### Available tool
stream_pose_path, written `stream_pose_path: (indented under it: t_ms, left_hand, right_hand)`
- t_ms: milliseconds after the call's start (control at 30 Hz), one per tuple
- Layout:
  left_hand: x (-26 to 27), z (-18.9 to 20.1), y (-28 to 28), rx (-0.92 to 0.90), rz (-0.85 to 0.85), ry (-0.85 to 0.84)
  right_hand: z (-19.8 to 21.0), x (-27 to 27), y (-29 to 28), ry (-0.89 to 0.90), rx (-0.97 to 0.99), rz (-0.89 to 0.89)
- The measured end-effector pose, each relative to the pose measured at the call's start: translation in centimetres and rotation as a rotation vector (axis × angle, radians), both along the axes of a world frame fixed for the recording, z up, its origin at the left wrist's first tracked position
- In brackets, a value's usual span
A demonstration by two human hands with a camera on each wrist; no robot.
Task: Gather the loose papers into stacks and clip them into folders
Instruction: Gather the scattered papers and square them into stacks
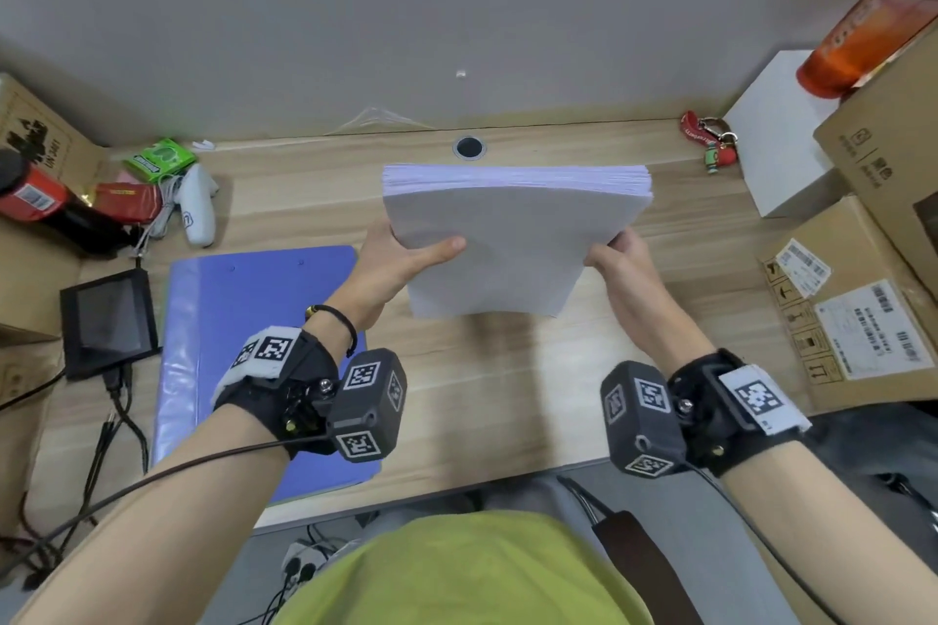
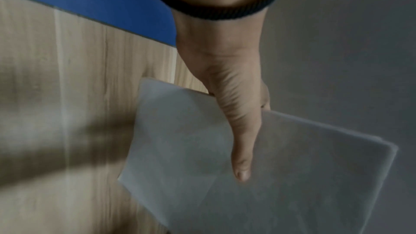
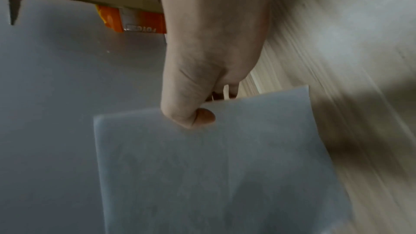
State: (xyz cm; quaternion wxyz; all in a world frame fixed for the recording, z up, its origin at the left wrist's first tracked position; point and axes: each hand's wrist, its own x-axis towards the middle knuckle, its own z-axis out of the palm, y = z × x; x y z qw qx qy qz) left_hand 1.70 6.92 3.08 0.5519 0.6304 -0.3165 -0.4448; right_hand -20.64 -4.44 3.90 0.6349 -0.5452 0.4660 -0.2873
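Gripping the paper stack [image 1: 512, 239] by its sides, left hand [image 1: 401, 259] and right hand [image 1: 622, 259].

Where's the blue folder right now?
Head view: the blue folder lies flat on the desk at the person's left, under the left forearm, beside the small black screen, left of the held paper stack.

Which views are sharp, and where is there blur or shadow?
Head view: sharp, evenly lit, wide-angle bending at the edges, paper stack crisp. Left wrist view: dim; desk smeared, with dark shadow bands. Right wrist view: dim; desk streaked by motion blur, thumb fairly clear.
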Motion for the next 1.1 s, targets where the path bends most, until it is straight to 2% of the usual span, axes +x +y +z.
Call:
stream_pose_path:
  t_ms: [133,200,333,433,500,600,700,833,933,1100]
  left_hand:
    - [-0.7,-0.9,-0.2,0.016,0.04,0.006]
    - [-0.4,-1.5,0.0,0.046,0.016,-0.021]
    - [-0.1,-3.1,0.9,0.147,-0.057,-0.079]
    - [0.2,-3.9,0.8,0.132,0.0,-0.14]
    - [0.8,-3.3,0.3,0.121,0.018,-0.153]
    - [2.3,-2.4,-0.8,0.134,-0.061,-0.195]
    - [3.5,-0.9,-1.8,0.142,-0.188,-0.253]
    - [4.2,1.3,-3.5,0.128,-0.425,-0.509]
    - [4.9,2.2,-3.9,0.161,-0.512,-0.583]
    - [6.0,1.6,-2.8,0.163,-0.444,-0.519]
  right_hand:
    - [0.3,1.8,1.0,-0.017,0.0,-0.147]
    - [0.2,1.5,0.8,-0.001,0.018,-0.157]
    - [0.8,0.1,0.4,0.042,0.009,-0.015]
    - [3.8,-0.5,-0.9,0.037,-0.114,0.101]
    - [6.4,-0.6,-2.5,0.104,-0.239,0.17]
    - [9.3,-0.6,-4.8,0.298,-0.343,0.316]
    - [9.9,-0.2,-5.7,0.508,-0.286,0.549]
    - [8.3,0.4,-5.2,0.633,-0.168,0.75]
    - [6.7,0.7,-4.5,0.589,-0.096,0.698]
    - [5.0,-0.9,-3.2,0.379,0.113,0.51]
